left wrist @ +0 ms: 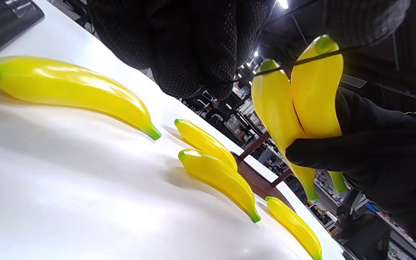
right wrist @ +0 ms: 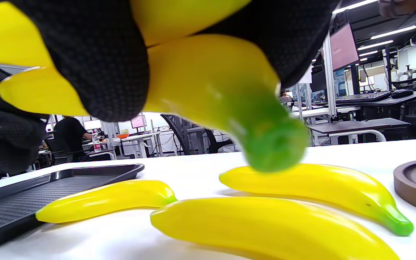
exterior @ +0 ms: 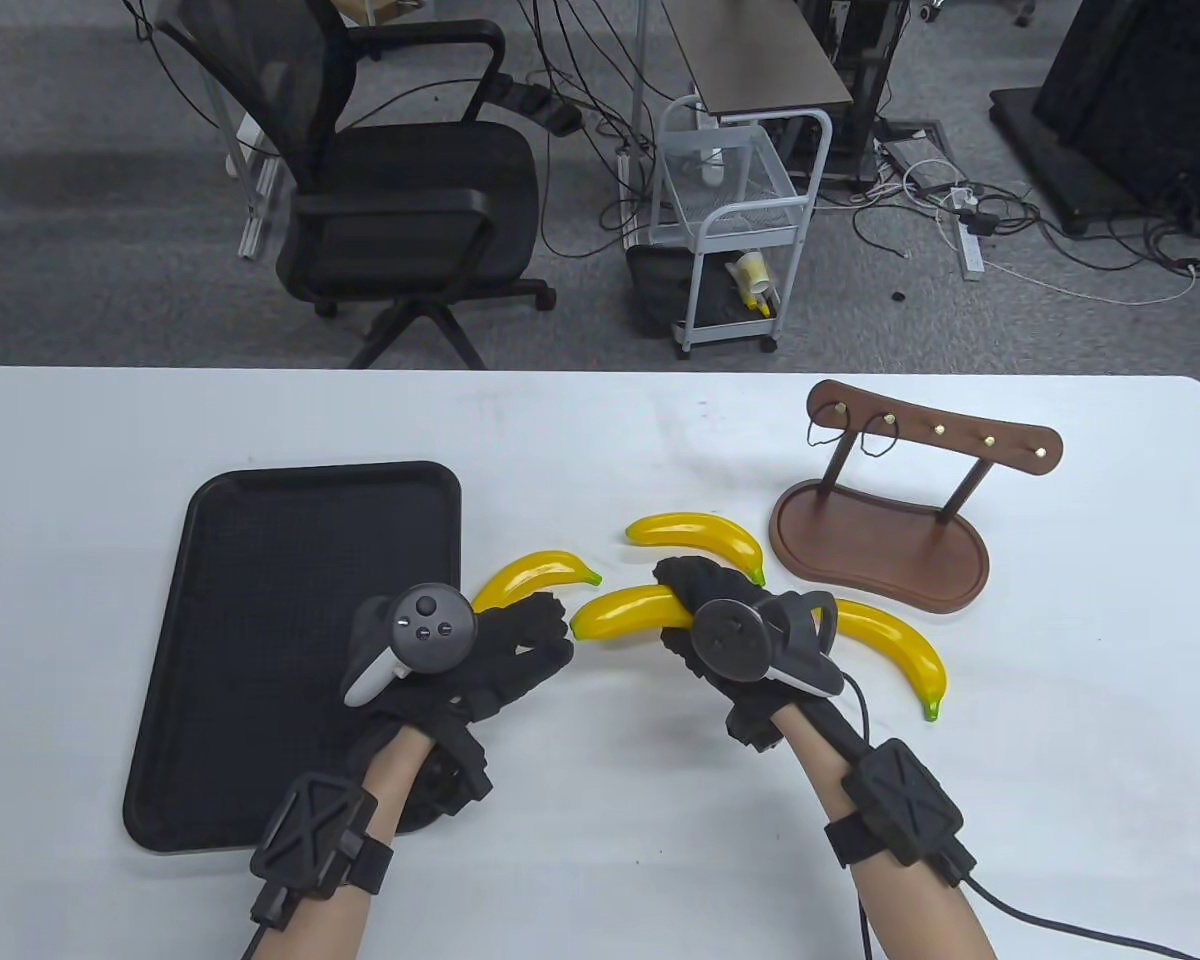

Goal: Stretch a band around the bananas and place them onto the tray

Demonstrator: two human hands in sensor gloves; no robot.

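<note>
My right hand (exterior: 695, 600) grips two yellow bananas (left wrist: 294, 104) side by side, lifted off the white table. A thin black band (left wrist: 302, 61) runs taut across their green tips. My left hand (exterior: 545, 635) is just left of those tips and pinches the band with its fingers (left wrist: 197, 61). In the table view only one held banana (exterior: 620, 612) shows between the hands. In the right wrist view the held bananas (right wrist: 211, 83) fill the top under my gloved fingers (right wrist: 96, 72). The black tray (exterior: 260, 520) lies to the left, partly under my left wrist.
Loose bananas lie around the hands: one (exterior: 540, 575) by the tray's right rim, one (exterior: 700, 535) behind, one (exterior: 890, 650) to the right. A wooden peg stand (exterior: 880, 550) with spare bands (exterior: 875, 440) is at the back right. Beyond the table stand a chair and a cart.
</note>
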